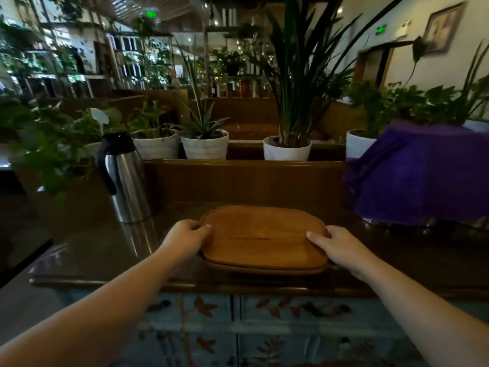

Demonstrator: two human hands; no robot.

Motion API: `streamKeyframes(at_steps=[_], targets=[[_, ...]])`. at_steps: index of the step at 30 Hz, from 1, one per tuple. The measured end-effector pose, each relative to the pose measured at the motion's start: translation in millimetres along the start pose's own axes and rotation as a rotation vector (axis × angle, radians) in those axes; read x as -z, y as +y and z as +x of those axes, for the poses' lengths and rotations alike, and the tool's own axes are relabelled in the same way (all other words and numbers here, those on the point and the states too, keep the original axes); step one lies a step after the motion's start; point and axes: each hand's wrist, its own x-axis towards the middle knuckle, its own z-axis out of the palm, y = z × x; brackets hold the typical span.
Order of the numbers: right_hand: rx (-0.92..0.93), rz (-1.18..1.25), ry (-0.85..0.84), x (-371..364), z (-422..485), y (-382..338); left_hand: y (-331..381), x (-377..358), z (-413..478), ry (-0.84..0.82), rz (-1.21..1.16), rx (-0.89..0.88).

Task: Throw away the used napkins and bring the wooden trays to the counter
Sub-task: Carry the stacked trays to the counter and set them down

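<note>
Two stacked wooden trays, rounded rectangles of light brown wood, lie on the dark glossy counter in front of me. My left hand grips the stack's left edge, thumb on top. My right hand grips the right edge the same way. The top tray is bare. No napkins are in view.
A steel thermos jug with a black lid stands on the counter to the left. A purple cloth covers something at the right. Potted plants line a ledge behind a wooden back rail. The cabinet front below is painted blue.
</note>
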Motion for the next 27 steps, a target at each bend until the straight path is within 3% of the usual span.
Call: streamKeyframes(at_steps=[9, 19, 27], targets=[[-0.137, -0.148, 0.009, -6, 70, 10, -16, -27, 97, -0.231, 0.003, 0.117], [-0.091, -0.218, 0.034, 1, 140, 1, -21, -48, 154, -0.163, 0.017, 0.194], [-0.141, -0.238, -0.048, 11, 196, 8, -24, -72, 190, -0.091, 0.049, 0.289]])
